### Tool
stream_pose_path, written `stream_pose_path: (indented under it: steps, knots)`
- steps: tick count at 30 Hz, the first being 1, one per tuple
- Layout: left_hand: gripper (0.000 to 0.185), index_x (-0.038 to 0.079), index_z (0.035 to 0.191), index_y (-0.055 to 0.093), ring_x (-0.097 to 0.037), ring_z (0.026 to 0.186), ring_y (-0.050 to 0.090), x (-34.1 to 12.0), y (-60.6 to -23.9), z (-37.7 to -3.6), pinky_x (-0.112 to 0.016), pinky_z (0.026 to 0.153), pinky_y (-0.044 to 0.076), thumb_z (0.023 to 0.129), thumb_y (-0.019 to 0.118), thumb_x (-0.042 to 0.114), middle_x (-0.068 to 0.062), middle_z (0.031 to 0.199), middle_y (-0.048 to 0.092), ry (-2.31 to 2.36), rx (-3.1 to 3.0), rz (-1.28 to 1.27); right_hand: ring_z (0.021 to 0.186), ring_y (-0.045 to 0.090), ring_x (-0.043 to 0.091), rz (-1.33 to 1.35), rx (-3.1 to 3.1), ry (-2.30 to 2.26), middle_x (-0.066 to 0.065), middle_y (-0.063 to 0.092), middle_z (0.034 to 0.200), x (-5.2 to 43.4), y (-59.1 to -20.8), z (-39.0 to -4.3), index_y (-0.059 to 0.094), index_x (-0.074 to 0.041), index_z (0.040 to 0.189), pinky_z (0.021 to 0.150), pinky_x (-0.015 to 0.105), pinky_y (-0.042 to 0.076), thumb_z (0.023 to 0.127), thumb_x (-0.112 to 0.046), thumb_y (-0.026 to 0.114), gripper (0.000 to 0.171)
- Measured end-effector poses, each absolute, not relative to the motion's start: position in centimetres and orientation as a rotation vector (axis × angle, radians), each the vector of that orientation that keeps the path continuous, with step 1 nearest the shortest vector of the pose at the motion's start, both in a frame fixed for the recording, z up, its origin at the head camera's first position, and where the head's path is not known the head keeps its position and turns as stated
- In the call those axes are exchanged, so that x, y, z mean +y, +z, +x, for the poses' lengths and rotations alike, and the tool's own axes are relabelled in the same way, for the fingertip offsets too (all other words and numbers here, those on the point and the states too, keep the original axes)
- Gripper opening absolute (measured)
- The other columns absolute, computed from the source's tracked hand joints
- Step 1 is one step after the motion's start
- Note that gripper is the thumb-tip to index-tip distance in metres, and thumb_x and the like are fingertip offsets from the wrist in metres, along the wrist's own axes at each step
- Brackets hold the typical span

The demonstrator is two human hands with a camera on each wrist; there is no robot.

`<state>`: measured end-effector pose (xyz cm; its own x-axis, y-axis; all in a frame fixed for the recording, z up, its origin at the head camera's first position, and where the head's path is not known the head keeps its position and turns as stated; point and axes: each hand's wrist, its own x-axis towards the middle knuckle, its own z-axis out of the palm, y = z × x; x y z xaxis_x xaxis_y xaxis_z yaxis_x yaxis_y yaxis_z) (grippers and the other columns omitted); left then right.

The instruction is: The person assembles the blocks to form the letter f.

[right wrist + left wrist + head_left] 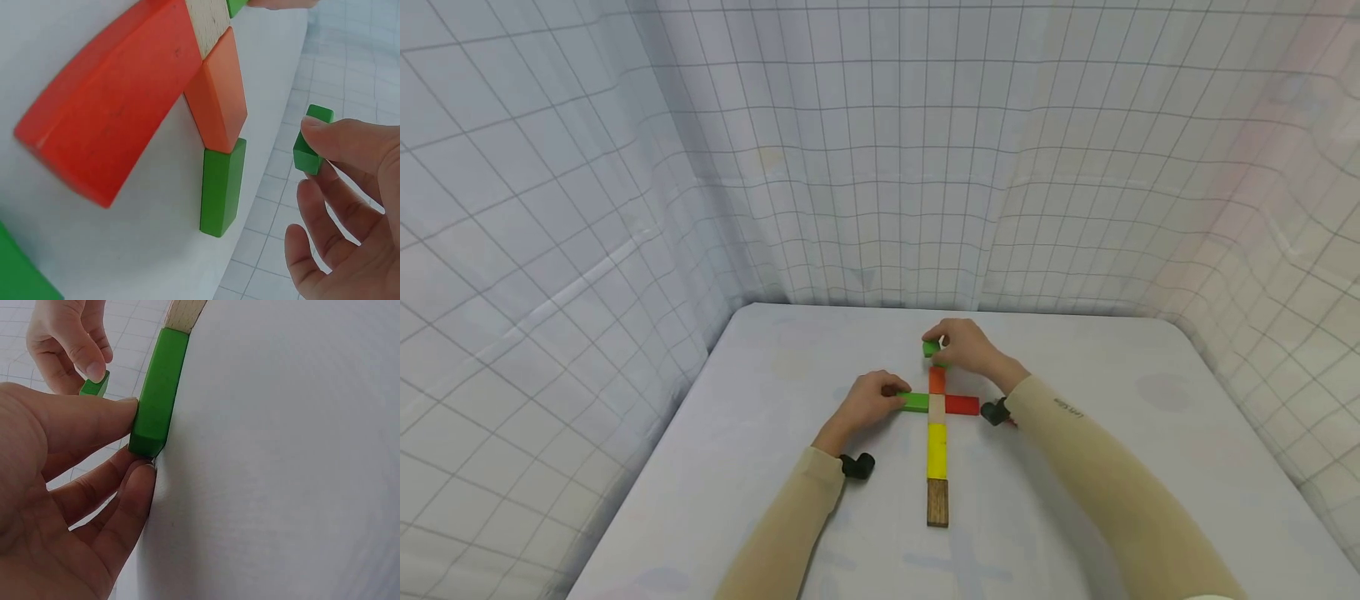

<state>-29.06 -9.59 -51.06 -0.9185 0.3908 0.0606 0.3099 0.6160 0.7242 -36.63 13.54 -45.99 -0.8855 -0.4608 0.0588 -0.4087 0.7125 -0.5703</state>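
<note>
A cross of flat blocks lies on the white table (1075,500): a brown block (937,502), a yellow one (937,450), a pale centre block (937,408) and an orange one (937,380) form a line. A red block (962,405) points right. My left hand (872,402) pinches the outer end of the long green block (159,394) on the left arm. My right hand (942,346) holds a small green block (312,147) just above the far end. Another green block (222,187) lies flat past the orange block (219,100).
White gridded curtains (880,167) close in the table on the left, back and right. The table's left edge (647,475) runs close to my left forearm. A small black camera (857,465) sits at each wrist.
</note>
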Motion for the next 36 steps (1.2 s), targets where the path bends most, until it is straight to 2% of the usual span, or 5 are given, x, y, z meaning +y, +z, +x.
stream_pose_path:
  steps: [10,25,36]
  knots:
    - [0.017,0.012,0.11,0.077,-0.015,0.087,0.058,-9.9,-51.3,-29.1,-0.033,0.079,0.05,0.094,0.071,0.014,0.002,0.1,0.066,1.201,2.731,0.605,0.096,0.056,0.023,-0.7,2.854,-0.94,0.002,0.069,0.11,15.0,-45.4,-36.7,0.073,-0.007,0.123,0.078,0.034,0.05,0.085,-0.007,0.078,0.039]
    - [0.017,0.014,0.11,0.077,-0.015,0.089,0.058,-9.9,-51.4,-29.1,-0.034,0.08,0.05,0.094,0.071,0.015,0.003,0.102,0.067,1.219,2.727,0.576,0.1,0.06,0.027,-0.626,2.873,-1.047,0.009,0.068,0.114,17.3,-45.8,-37.5,0.073,-0.005,0.122,0.079,0.037,0.054,0.086,-0.001,0.076,0.036]
    - [0.018,0.014,0.11,0.077,-0.016,0.089,0.057,-9.8,-51.3,-29.0,-0.033,0.08,0.05,0.094,0.07,0.015,0.003,0.101,0.066,1.212,2.726,0.572,0.102,0.061,0.03,-0.548,2.891,-1.054,0.014,0.065,0.119,19.0,-47.2,-38.2,0.071,0.0,0.123,0.081,0.038,0.054,0.086,-0.001,0.074,0.038]
